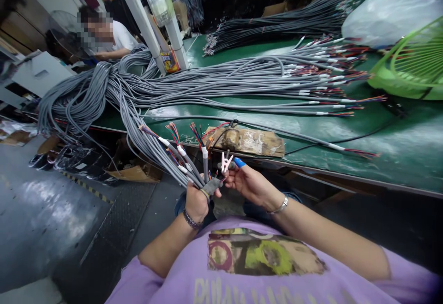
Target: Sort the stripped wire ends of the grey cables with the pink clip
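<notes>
My left hand (198, 199) is closed round a bunch of grey cables (180, 161). Their stripped ends fan upward and show coloured wires (175, 133). A grey finger cover sits on that hand's thumb. My right hand (249, 183), with a blue cover on one fingertip, pinches a small pale clip-like tool (226, 161) right beside the cable ends. The bunch runs up and left into a big heap of grey cables (104, 87).
A green workbench (398, 147) carries long bundles of grey cables (249, 78), a worn wooden block (249, 141), a green fan guard (415, 64) and a plastic bag (391, 8). Another person (110, 38) sits at the far left. Cardboard scraps (133, 173) lie on the floor.
</notes>
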Demonstrator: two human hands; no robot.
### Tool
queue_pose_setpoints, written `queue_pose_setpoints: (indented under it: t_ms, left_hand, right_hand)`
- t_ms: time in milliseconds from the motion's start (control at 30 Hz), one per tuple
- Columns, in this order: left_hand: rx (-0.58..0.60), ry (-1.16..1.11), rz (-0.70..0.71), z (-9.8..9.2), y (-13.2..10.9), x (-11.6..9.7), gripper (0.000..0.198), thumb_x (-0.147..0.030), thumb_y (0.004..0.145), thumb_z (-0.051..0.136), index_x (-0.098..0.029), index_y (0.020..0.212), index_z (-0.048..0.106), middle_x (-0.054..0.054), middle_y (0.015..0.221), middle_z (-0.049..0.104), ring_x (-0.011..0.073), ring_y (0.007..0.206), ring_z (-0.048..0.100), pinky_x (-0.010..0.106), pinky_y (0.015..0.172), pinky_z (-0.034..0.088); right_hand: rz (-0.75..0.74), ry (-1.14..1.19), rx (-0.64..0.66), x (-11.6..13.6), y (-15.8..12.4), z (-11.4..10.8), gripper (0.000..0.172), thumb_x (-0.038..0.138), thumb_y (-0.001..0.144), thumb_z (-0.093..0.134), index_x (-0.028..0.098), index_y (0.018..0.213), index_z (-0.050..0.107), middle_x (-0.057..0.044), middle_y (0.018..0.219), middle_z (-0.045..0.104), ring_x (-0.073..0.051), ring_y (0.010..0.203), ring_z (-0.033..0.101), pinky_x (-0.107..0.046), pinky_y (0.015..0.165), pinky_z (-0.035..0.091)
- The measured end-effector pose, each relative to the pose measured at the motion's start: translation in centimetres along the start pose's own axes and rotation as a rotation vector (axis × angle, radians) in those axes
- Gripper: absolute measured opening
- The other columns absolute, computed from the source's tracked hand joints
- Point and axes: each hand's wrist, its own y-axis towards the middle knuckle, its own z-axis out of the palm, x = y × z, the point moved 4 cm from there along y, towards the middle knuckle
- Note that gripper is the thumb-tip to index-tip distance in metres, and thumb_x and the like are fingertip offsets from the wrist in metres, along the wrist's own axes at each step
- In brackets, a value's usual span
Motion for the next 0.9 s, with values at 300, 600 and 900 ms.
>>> queue_pose_setpoints:
  t_ms: [300,600,900]
  left_hand:
    - [0.032,-0.025,-0.019,0.5,0.4,0.2,0.031,-0.042,0.071,0.071,-0.016,0.055,0.063,0.002,0.047,0.060,0.0159,0.053,0.061,0.027,0.055,0.046]
    - [0.071,0.011,-0.030,1.3,0.6,-0.7,0.036,-0.046,0.069,0.071,-0.015,0.054,0.063,0.002,0.045,0.058,0.0164,0.053,0.060,0.026,0.052,0.044]
    - [0.143,-0.008,-0.056,0.7,0.1,0.3,0.033,-0.044,0.068,0.074,-0.014,0.058,0.066,0.003,0.049,0.061,0.0146,0.049,0.057,0.027,0.053,0.046]
  right_hand:
    - [-0.106,-0.055,0.067,1.0,1.3,0.8,0.048,0.061,0.062,0.076,0.016,0.075,0.064,-0.001,0.068,0.060,-0.010,0.058,0.049,-0.023,0.058,0.046]
    - [-0.059,0.024,0.063,0.9,1.1,1.5,0.041,0.055,0.065,0.076,0.018,0.075,0.063,-0.001,0.072,0.062,-0.010,0.058,0.048,-0.024,0.056,0.044]
    - [0.095,-0.083,0.282,0.4,-0.5,0.7,0.029,0.029,0.060,0.082,0.014,0.078,0.064,-0.001,0.073,0.063,-0.010,0.062,0.058,-0.025,0.065,0.050]
